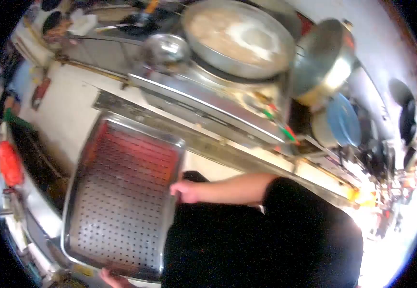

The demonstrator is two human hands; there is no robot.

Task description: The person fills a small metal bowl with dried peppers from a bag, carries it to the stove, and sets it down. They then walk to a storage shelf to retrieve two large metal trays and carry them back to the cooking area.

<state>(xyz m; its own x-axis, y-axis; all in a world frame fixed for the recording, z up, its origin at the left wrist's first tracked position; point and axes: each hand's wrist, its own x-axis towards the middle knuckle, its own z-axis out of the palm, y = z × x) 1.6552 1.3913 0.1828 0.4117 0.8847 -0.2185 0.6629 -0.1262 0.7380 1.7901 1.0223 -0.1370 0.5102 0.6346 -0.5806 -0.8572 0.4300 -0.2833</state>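
Observation:
A rectangular metal tray (122,201) with rows of small holes is tilted in front of my body, its upper part showing a red tint. My right hand (185,191) is closed on the tray's right rim, with the forearm reaching in from the right. At the bottom of the view, my left hand (114,278) is at the tray's lower rim, its fingers partly visible and blurred. Black clothing hides part of the tray's lower right side.
A wide pan (254,36) with pale contents sits on the stove, beside a small metal bowl (166,50). Farther right are a large metal pan (321,60) and a blue container (345,120). A red bag-like object (9,163) is at the left.

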